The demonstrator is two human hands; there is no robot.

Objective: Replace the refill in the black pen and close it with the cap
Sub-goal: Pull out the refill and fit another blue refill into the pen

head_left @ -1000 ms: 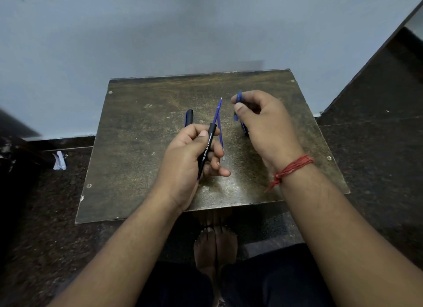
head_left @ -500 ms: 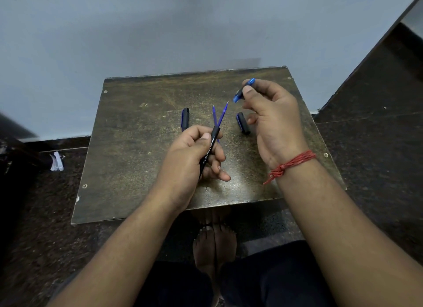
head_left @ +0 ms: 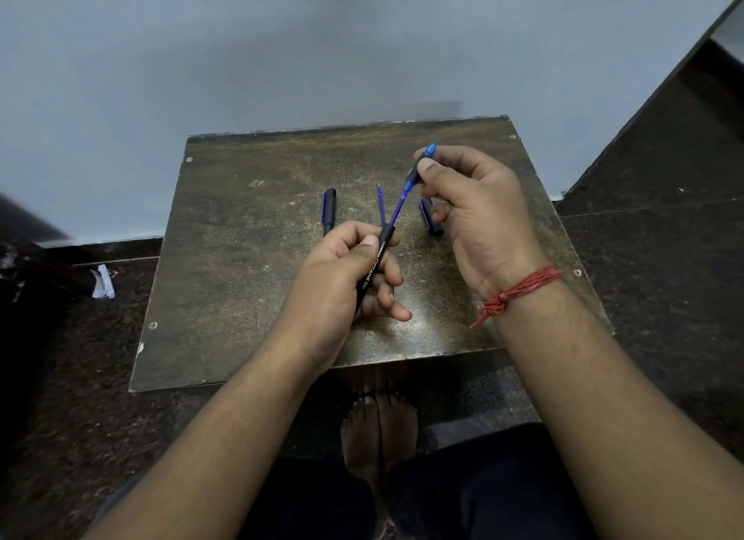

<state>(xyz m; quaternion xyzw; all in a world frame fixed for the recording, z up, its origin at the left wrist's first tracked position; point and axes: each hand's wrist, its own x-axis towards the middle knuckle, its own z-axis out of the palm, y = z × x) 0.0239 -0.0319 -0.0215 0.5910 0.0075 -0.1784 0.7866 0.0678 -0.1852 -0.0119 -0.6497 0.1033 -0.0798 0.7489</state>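
Roughly diagonal: the black pen barrel [head_left: 372, 267] runs from near-left to far-right, open end aimed up and away from the person, toward the right hand. Left hand [head_left: 342, 285] closed around the barrel, thumb pressed on its printed side, fingers curled beneath; held above the middle of the worn brown table [head_left: 241, 257].

A blue refill [head_left: 398, 207] sticks out of the barrel's far end along the same axis, rising to the right hand [head_left: 479, 213]. That hand pinches a small blue-and-black tip piece [head_left: 420, 165] between thumb and forefinger, at the refill's upper end; remaining fingers loosely bent. Whether tip piece and refill are joined, cannot tell.

On the table: a second blue refill [head_left: 381, 205], pointing away, just beside the held one; a black cap [head_left: 329, 211] to the left, lengthwise; another dark pen part [head_left: 430, 217] under the right hand's fingers. Red thread [head_left: 519, 290] on the right wrist.
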